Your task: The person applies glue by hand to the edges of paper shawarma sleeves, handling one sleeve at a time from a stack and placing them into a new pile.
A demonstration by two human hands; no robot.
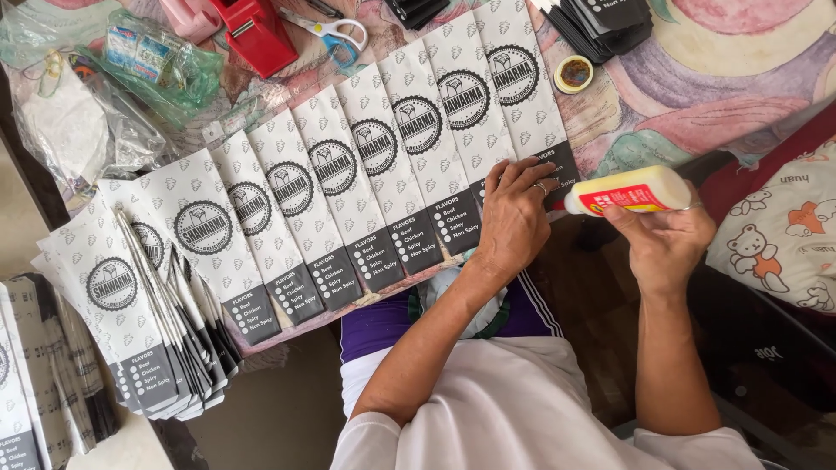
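Note:
Several long white paper sleeves with round black logos and dark bottom bands lie overlapped in a fanned row across the table. My left hand presses flat on the bottom end of the rightmost sleeve, a ring on one finger. My right hand grips a pale yellow glue bottle with a red label, held sideways. Its nozzle points left at the dark bottom edge of that sleeve, right beside my left fingertips.
A stack of the same sleeves sits at the left. A red tape dispenser, scissors, plastic bags, a small round tin and dark folded stacks lie along the far edge. A cartoon-print cushion rests at right.

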